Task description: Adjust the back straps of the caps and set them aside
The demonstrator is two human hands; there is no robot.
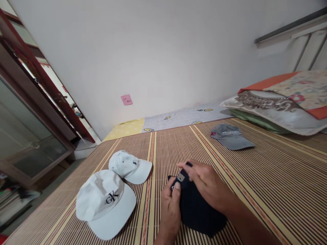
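Observation:
A dark navy cap (198, 207) is held low over the striped mat, its back strap with a metal buckle (181, 178) turned up between my hands. My left hand (171, 207) is closed on the strap, thumb on top just below the buckle. Fingers of my right hand (204, 180) pinch the strap's dark end on the other side of the buckle. Left of my hands lie two white caps: a larger one with black letters (104, 200) in front, and a smaller one with a little dark emblem (130, 166) touching it behind.
A grey cap (230, 136) sits farther back on the right of the striped mat (168, 146). Pillows (268, 102) are stacked at the far right. Behind the mat, a patterned sheet (176, 119) runs along the white wall (163, 61). A glass-paned door (30, 136) stands at left.

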